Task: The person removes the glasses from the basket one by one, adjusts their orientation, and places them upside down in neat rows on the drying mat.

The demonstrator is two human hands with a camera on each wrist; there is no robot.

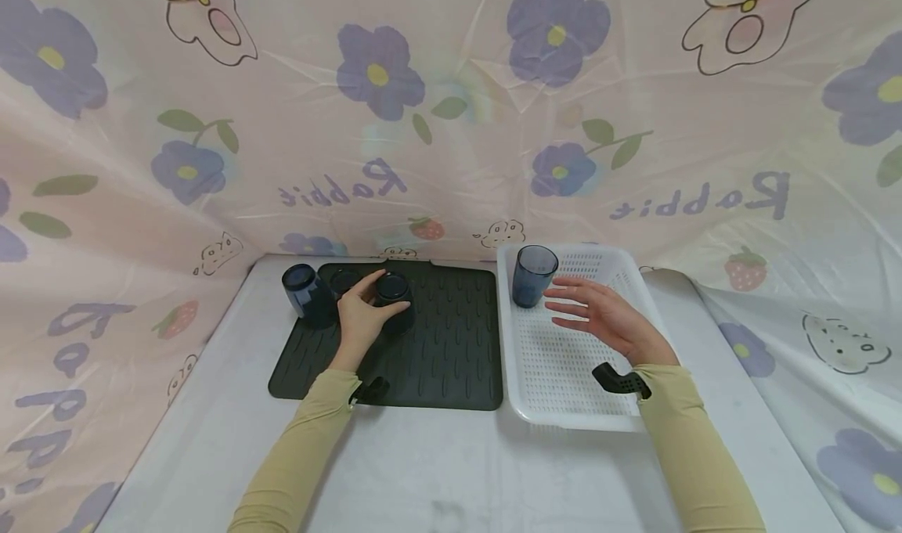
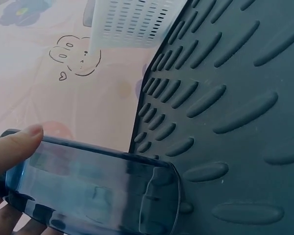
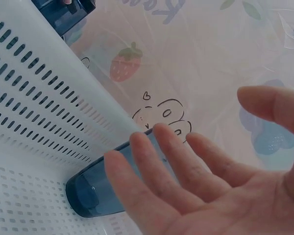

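My left hand (image 1: 358, 320) grips an upside-down blue glass (image 1: 392, 286) near its base, over the black ridged mat (image 1: 451, 337). In the left wrist view the thumb lies on one side of this tinted glass (image 2: 98, 186) and the fingers on the other. Whether its rim touches the mat I cannot tell. My right hand (image 1: 599, 314) hovers above the white perforated basket (image 1: 517, 392), fingers spread and holding nothing. Just left of those fingertips, another blue glass (image 1: 532, 282) stands mouth up in the basket; in the right wrist view the fingers partly cover it.
Two more dark blue glasses stand at the mat's left: one at the edge (image 1: 310, 297), another glass (image 1: 343, 281) partly hidden by my left hand. Basket and mat sit side by side on a white table (image 1: 423, 470). A printed curtain (image 1: 465, 142) hangs behind and at both sides.
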